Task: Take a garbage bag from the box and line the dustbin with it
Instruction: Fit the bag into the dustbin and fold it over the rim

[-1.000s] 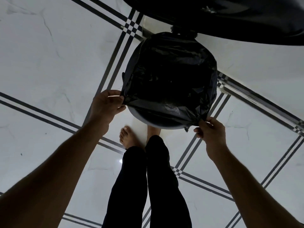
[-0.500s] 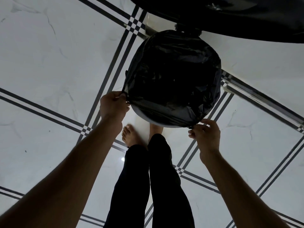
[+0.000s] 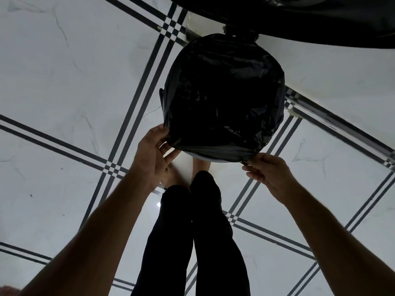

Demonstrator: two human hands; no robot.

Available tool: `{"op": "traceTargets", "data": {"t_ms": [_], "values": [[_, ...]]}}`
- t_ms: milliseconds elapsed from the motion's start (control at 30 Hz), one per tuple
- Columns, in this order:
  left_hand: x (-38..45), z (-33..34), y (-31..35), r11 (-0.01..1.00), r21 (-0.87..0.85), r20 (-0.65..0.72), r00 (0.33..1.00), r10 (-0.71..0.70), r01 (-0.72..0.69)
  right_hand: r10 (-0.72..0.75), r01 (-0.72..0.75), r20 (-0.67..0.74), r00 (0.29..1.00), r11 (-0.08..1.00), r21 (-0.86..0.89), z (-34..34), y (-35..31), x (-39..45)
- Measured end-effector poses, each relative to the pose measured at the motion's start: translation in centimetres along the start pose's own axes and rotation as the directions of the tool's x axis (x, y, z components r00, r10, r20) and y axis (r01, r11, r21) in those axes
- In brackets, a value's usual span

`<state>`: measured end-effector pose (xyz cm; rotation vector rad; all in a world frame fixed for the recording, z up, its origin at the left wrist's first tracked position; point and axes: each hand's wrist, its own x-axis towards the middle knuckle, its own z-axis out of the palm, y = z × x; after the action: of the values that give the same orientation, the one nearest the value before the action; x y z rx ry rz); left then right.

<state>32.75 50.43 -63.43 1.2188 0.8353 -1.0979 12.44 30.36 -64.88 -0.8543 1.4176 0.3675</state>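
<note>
A black garbage bag [image 3: 224, 97] lines the round dustbin, spread over its mouth and folded down over the rim. Only a pale sliver of the dustbin [image 3: 197, 156] shows under the bag's near edge. My left hand [image 3: 152, 152] pinches the bag's edge at the near-left of the rim. My right hand [image 3: 270, 170] grips the bag's edge at the near-right of the rim. The box of bags is out of view.
White marble floor tiles [image 3: 64, 82] with dark striped borders lie all around. My legs [image 3: 192, 231] in black trousers and bare feet stand just before the bin. A large dark object [image 3: 299, 16] overhangs the bin at the top of the view.
Both hands have shifted along the near rim toward each other, drawing the bag's edge lower over it. The view has drifted slightly so the bin sits further right.
</note>
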Motion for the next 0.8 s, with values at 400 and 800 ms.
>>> {"op": "traceTargets", "data": {"t_ms": [400, 800], "values": [[0.0, 1.9, -2.1, 0.848, 0.490, -0.281, 0.885, 0.372, -0.201, -0.050, 0.040, -0.060, 0.997, 0.987, -0.155, 0.4, -0.5, 1.4], [0.7, 1.2, -3.0, 0.433, 0.901, -0.265, 0.798, 0.540, 0.007, -0.049, 0.047, -0.009, 0.999, 0.981, -0.187, -0.4, -0.3, 1.7]]}}
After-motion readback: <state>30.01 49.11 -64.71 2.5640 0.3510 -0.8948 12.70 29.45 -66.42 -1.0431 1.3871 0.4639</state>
